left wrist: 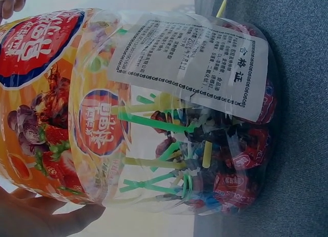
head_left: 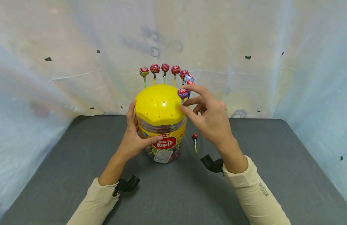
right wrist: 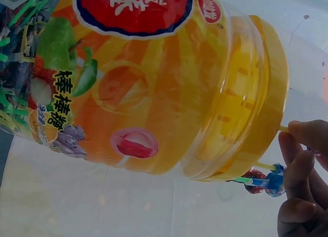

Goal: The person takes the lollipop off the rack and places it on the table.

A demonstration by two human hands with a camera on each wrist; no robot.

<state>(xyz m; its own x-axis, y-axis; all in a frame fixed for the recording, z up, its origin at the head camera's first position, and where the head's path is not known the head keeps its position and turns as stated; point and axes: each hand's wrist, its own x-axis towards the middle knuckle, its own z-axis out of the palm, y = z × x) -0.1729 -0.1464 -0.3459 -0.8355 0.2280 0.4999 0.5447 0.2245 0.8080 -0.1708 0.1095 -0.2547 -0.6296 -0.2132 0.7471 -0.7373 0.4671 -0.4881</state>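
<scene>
A clear plastic jar point(head_left: 177, 142) of lollipops, with a yellow label and a domed yellow lid point(head_left: 159, 104) full of small holes, stands upright on the table. My left hand point(head_left: 133, 140) holds its left side, thumb across the front. At the lid's right edge my right hand point(head_left: 212, 117) pinches a purple-and-red wrapped lollipop point(head_left: 183, 93). In the right wrist view its yellow stick point(right wrist: 283, 129) meets the lid between thumb and finger. Several lollipops point(head_left: 155, 68) stand in an arc along the lid's back and right rim. The right fingers partly hide those nearest.
One red lollipop point(head_left: 194, 137) with a yellow stick lies on the grey table point(head_left: 167, 193) right of the jar. Pale plastic sheeting point(head_left: 218, 37) hangs behind and at both sides. Black wrist mounts point(head_left: 212, 164) stick out at both sleeves.
</scene>
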